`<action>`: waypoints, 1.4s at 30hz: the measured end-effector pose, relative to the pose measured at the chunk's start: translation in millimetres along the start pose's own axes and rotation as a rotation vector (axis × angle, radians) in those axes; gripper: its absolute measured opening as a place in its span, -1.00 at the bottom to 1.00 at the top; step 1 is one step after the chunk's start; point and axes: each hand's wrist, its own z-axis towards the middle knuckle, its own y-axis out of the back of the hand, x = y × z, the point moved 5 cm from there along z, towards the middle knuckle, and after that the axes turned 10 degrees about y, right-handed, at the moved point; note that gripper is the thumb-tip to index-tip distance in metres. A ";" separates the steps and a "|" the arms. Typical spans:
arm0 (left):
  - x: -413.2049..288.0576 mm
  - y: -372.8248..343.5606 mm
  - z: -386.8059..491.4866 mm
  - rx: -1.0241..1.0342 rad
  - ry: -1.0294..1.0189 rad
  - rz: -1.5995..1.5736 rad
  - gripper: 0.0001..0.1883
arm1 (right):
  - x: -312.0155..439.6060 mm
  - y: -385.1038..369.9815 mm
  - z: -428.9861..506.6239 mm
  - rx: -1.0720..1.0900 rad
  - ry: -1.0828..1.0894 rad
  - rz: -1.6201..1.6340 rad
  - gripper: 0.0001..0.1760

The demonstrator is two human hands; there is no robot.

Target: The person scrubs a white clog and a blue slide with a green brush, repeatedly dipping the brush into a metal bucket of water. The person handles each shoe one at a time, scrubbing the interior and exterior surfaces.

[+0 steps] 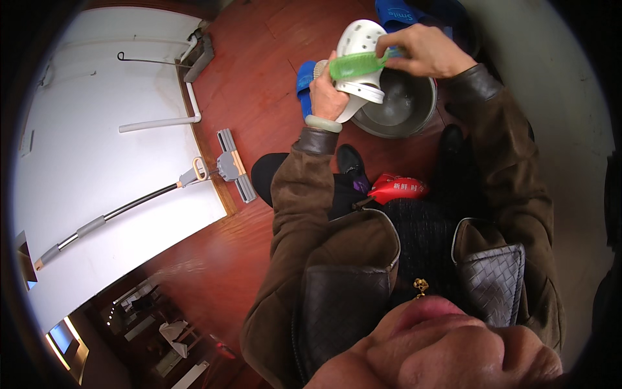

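My left hand [328, 95], with a pale bangle at the wrist, grips a white clog [358, 36] by its side. The clog has round holes in its upper and is tilted above a grey metal basin [394, 114]. In my right hand [425, 51] is a green brush [354, 65], held by its handle and lying across the clog's upper. Which way its bristles face, I cannot tell. The clog and my hands hide part of the basin.
Blue slippers [303, 85] [396, 14] lie on the reddish floor [243, 82], on both sides of the clog. A red bag [398, 188] with writing is between my legs. A sponge mop [233, 165] leans on the white wall [131, 170], near a white pipe [160, 124].
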 end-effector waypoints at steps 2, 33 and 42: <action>-2.3 -2.2 -0.3 0.011 0.010 0.039 -0.45 | 5.7 -10.5 1.8 0.082 0.011 0.058 -0.75; 29.3 -9.1 3.9 0.194 0.629 -1.556 -0.52 | -10.7 -35.9 8.3 -0.212 -0.061 0.387 -0.76; 40.6 -9.9 1.8 0.142 0.773 -1.512 -0.56 | -8.1 -40.6 6.2 -0.380 -0.131 0.552 -0.72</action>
